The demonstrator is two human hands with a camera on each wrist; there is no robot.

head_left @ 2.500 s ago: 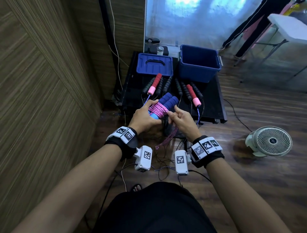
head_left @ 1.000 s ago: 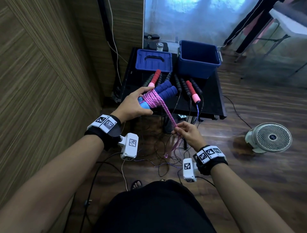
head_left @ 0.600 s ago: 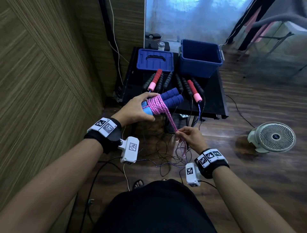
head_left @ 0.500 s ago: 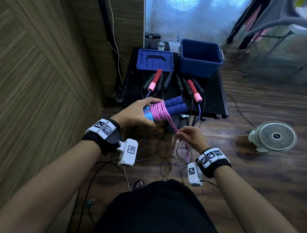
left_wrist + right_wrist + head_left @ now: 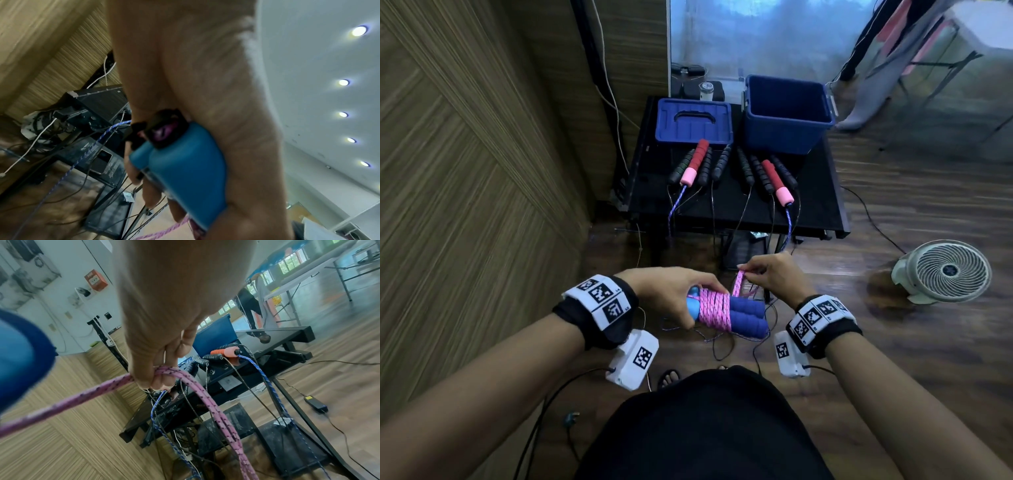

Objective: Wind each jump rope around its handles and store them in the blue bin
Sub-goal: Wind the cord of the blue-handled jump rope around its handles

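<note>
While clamping the blue handles (image 5: 739, 317) in the left hand (image 5: 671, 296), keep the pink rope (image 5: 714, 310) taut, pinched in the right hand (image 5: 774, 277); lay turns snugly.

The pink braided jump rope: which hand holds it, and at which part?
Left hand grips the blue foam handles at their light-blue ends; right hand pinches the pink braided rope at its loose, unwound part.

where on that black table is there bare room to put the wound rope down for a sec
The black table is bare along its right side, beside the rightmost black handles, and in a small gap at the front middle between the two handle groups. The back is crowded: the blue lid and blue bin. The blue bin looks empty.
</note>
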